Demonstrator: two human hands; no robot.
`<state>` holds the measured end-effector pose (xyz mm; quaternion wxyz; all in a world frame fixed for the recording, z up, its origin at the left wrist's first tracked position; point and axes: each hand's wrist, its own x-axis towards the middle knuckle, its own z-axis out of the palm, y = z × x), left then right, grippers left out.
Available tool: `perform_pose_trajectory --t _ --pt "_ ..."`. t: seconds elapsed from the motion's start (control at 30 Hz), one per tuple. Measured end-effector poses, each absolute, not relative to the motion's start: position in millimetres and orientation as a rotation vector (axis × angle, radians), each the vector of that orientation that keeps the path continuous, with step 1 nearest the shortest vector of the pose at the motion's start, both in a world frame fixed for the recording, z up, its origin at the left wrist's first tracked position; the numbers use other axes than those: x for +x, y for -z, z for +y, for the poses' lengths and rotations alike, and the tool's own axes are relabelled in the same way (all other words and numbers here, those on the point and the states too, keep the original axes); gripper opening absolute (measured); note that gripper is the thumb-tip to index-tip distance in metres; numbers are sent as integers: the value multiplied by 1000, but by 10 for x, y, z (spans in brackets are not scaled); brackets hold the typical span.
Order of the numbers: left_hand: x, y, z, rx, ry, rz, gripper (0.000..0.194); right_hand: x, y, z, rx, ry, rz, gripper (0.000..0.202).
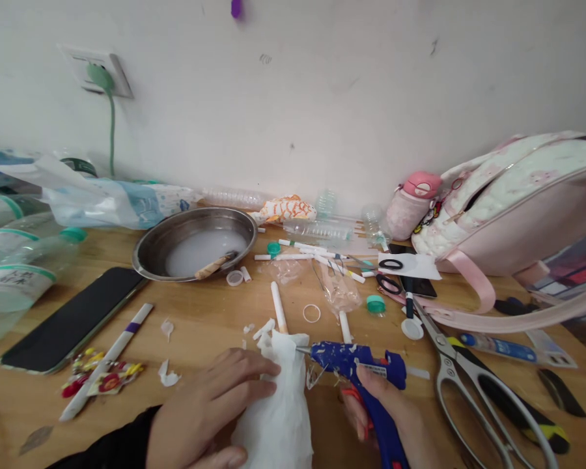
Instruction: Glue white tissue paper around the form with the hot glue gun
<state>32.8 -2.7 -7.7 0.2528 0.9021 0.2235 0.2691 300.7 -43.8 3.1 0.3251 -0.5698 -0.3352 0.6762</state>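
Note:
My left hand (209, 404) grips a white tissue-wrapped object (280, 397) near the front edge of the wooden table (200, 319). My right hand (385, 410) holds a blue glue gun (361, 368) with a finger by its orange trigger. The gun's metal nozzle touches the upper right side of the tissue wrap. A white stick (278, 307) lies just behind the wrap.
A metal bowl (149, 251) with milky liquid and a brush stands at the back. A black phone (73, 319) and a marker (107, 358) lie left. Large scissors (473, 378) lie right, near a pink bag (517, 195). Pens, bottle caps and plastic bottles are scattered around.

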Motion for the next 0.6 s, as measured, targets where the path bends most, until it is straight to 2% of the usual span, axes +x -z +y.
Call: perform_pose_trajectory --t 0.3,0.47,0.6 --pt "325 81 -24 2457 -706 610 48 3097 40 -401 -1431 -1965 -994 64" --pt "329 76 -18 2453 -706 614 48 3025 -94 -477 -1573 -1802 -1017 63" --pt "324 78 -14 2462 -699 618 48 3064 -121 -504 -1571 -1799 -1010 61"
